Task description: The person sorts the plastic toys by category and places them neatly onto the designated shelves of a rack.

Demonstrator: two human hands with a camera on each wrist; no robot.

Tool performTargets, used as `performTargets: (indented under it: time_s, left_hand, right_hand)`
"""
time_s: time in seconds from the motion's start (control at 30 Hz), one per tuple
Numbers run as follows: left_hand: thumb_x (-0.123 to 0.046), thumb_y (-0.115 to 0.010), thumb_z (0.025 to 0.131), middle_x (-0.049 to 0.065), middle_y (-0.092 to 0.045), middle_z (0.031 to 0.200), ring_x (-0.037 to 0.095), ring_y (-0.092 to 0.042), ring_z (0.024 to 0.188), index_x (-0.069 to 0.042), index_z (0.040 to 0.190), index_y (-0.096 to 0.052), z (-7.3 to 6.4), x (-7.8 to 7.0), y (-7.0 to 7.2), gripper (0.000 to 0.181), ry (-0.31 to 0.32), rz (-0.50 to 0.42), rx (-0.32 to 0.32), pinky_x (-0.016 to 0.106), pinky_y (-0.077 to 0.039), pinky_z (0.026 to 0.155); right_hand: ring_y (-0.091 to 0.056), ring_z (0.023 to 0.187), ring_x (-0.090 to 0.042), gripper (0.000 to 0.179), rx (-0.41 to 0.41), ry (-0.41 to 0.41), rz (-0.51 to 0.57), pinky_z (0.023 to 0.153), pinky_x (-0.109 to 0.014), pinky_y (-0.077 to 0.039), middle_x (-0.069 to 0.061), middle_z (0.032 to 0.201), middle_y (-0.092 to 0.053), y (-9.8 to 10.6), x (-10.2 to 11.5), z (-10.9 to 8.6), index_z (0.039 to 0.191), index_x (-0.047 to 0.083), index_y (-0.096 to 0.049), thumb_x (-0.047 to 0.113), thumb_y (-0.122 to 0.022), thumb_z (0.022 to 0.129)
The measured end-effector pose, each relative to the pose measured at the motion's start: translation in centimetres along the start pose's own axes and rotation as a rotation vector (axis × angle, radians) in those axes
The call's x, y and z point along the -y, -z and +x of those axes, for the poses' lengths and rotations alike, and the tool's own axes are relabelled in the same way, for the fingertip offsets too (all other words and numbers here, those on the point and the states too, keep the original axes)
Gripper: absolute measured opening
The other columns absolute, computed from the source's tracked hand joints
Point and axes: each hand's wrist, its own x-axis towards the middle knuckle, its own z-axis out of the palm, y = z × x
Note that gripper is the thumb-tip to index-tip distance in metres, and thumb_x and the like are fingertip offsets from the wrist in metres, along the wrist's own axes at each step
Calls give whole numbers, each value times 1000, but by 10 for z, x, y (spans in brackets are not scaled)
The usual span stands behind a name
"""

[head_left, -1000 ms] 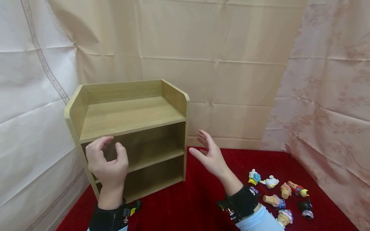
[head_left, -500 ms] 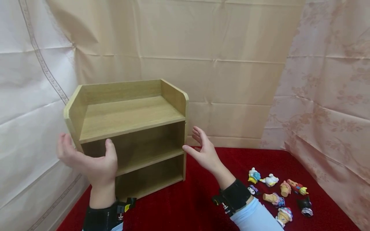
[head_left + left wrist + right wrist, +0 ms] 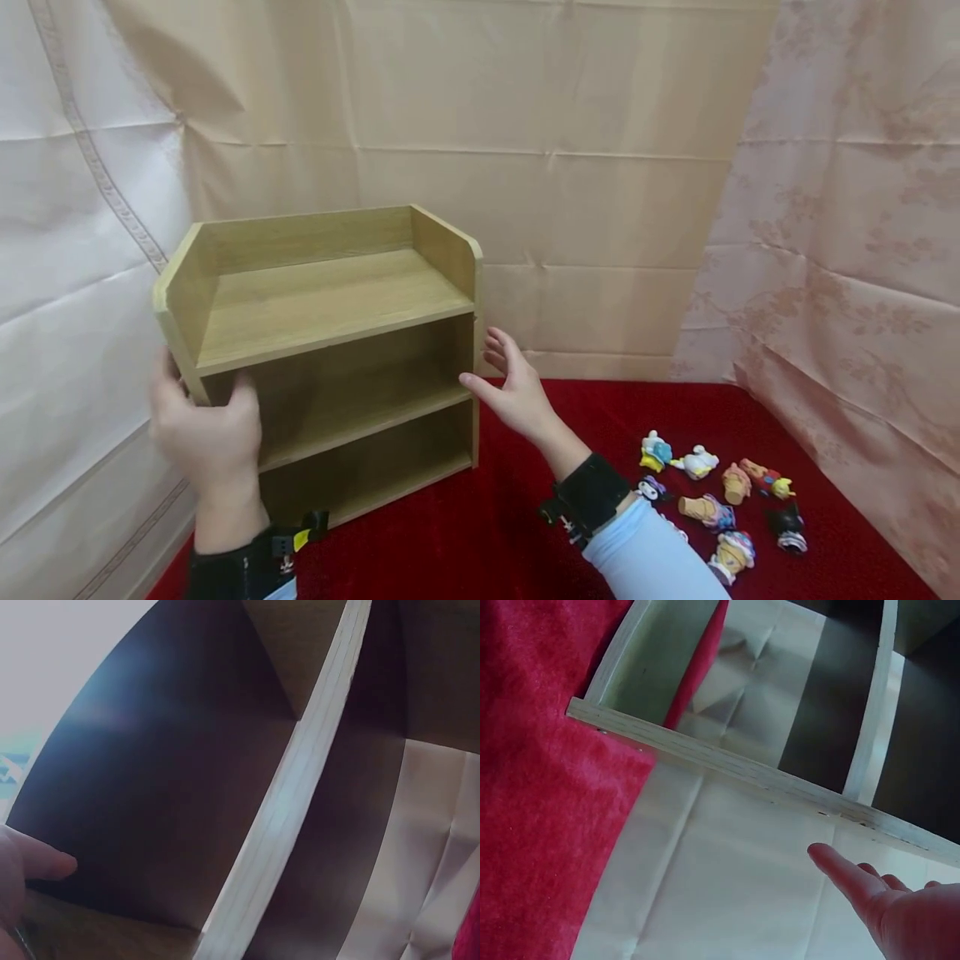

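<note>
A light wooden shelf unit (image 3: 337,296) with a raised rim round its top stands on the left of the red cloth, its lower compartments holding nothing. My left hand (image 3: 206,437) grips its left side panel: the thumb lies on the inner side, and the fingers go round the outside, partly hidden by the panel. In the left wrist view the thumb (image 3: 49,861) shows at the compartment's opening. Beside the right side panel, my right hand (image 3: 517,392) has its fingers extended and its thumb pointing towards the panel's front edge. It holds nothing.
Several small toy figures (image 3: 705,510) lie on the red cloth (image 3: 592,408) to the right, near my right forearm. Beige fabric (image 3: 600,208) hangs behind the shelf unit, white fabric (image 3: 67,333) close to its left, and floral fabric (image 3: 847,292) on the right.
My left hand has opened wide, moved left and come round the shelf unit's left panel. The right hand has moved slightly left towards the right panel. The head view has shifted slightly.
</note>
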Motion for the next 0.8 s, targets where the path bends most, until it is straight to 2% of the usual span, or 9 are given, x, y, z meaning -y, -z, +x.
performTargets:
  time_s: [0.1,0.3,0.43,0.53,0.67,0.8]
  left_hand:
    - [-28,-77,89,9,-71,124,26,-66,115,-10,132,-68,4,4,4,47,-21,60,10,39,-51,96]
    - [-28,-73,91,9,-71,124,27,-66,116,-15,132,-68,6,6,7,44,34,93,64,47,-51,97]
    - [-22,-69,91,16,-73,116,36,-68,111,-7,120,-72,6,6,7,33,39,102,92,55,-52,88]
    - [-19,-68,90,21,-74,108,41,-69,105,-1,109,-73,7,6,6,26,38,109,101,57,-49,80]
    - [-16,-65,91,21,-74,106,40,-70,102,0,105,-73,6,5,6,22,40,121,105,55,-48,78]
    - [-11,-61,92,21,-74,105,42,-70,98,1,107,-73,4,6,5,23,14,129,103,56,-48,75]
  right_hand:
    - [-47,139,-31,82,8,-12,-1,106,-53,-46,-9,155,-45,-6,1,3,158,17,-32,33,-78,91]
    - [-52,134,-31,79,-11,-17,1,102,-49,-50,-10,152,-48,-13,2,8,157,20,-35,32,-78,92]
    - [-54,132,-34,76,-23,-10,8,98,-51,-53,-13,150,-49,-18,-2,11,156,21,-37,28,-78,92]
    - [-57,128,-35,74,-41,-2,-5,96,-51,-54,-14,146,-52,-21,-5,14,155,21,-38,25,-77,93]
    - [-63,119,-33,67,-75,27,-45,91,-47,-57,-13,136,-61,-26,-8,17,153,19,-43,20,-75,94]
    - [-67,112,-26,52,-121,44,-83,85,-44,-59,-10,123,-68,-31,-10,20,142,16,-54,18,-75,94]
